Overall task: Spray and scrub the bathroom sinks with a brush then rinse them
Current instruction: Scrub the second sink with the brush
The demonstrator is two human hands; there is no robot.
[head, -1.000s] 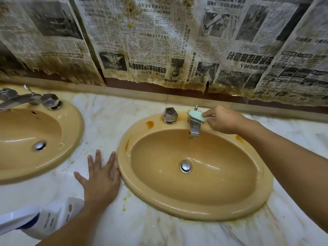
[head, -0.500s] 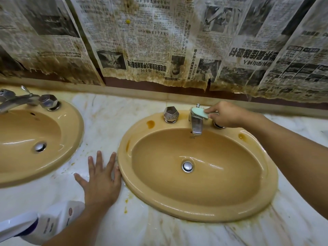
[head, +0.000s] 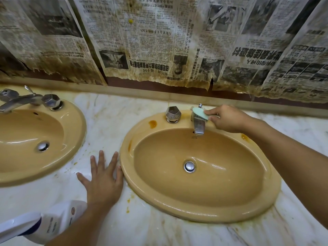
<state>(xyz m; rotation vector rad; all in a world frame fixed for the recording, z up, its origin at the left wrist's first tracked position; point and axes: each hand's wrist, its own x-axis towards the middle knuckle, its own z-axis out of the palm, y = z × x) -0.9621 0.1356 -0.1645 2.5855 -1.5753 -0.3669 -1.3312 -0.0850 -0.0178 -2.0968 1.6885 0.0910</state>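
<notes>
Two tan oval sinks sit in a marble counter. At the right sink (head: 266, 197), my right hand (head: 229, 118) grips a small pale-green brush (head: 200, 113) and holds it on top of the chrome spout (head: 198, 126). A faceted chrome knob (head: 173, 114) stands left of the spout; the right knob is hidden behind my hand. My left hand (head: 102, 180) lies flat on the counter with fingers spread, touching the right sink's left rim. A white spray bottle (head: 51, 222) lies on the counter at the lower left, by my left forearm.
The left sink (head: 74, 139) has its own chrome tap (head: 19, 101) and knob. Orange-brown stains mark the right sink's rim and the marble counter (head: 110, 121). Stained newspaper (head: 159, 41) covers the wall behind a low backsplash.
My right hand and the brush have shifted slightly along the top of the spout. The left hand stays flat on the counter.
</notes>
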